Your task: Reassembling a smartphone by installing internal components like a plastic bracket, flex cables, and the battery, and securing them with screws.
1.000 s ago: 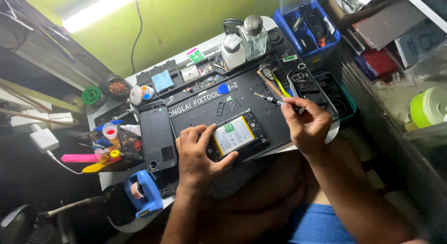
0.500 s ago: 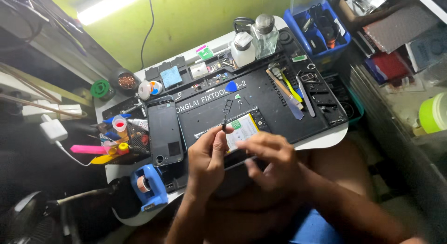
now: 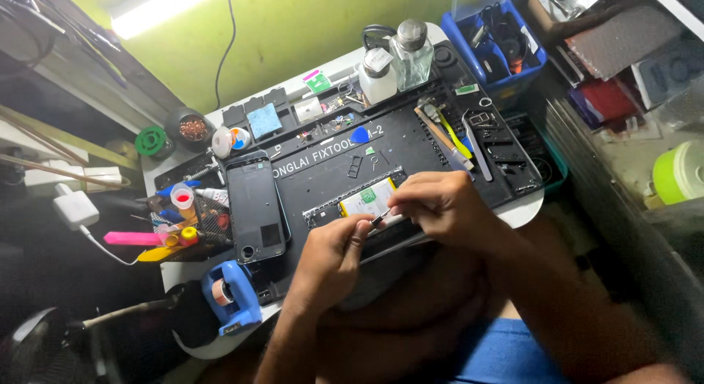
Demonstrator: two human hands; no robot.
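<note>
I see the opened phone (image 3: 367, 202) lying just right of the black back cover (image 3: 255, 206). My left hand (image 3: 334, 256) braces its near edge, fingers curled together. My right hand (image 3: 438, 206) pinches a thin tool (image 3: 379, 220), probably tweezers, tip at the phone for close control.

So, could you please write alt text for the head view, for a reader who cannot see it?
Two bare hands, left hand and right hand, meet over an opened phone on a dark repair mat, pinching a thin tool between them. A black phone back lies to the left, with bottles behind.
</note>
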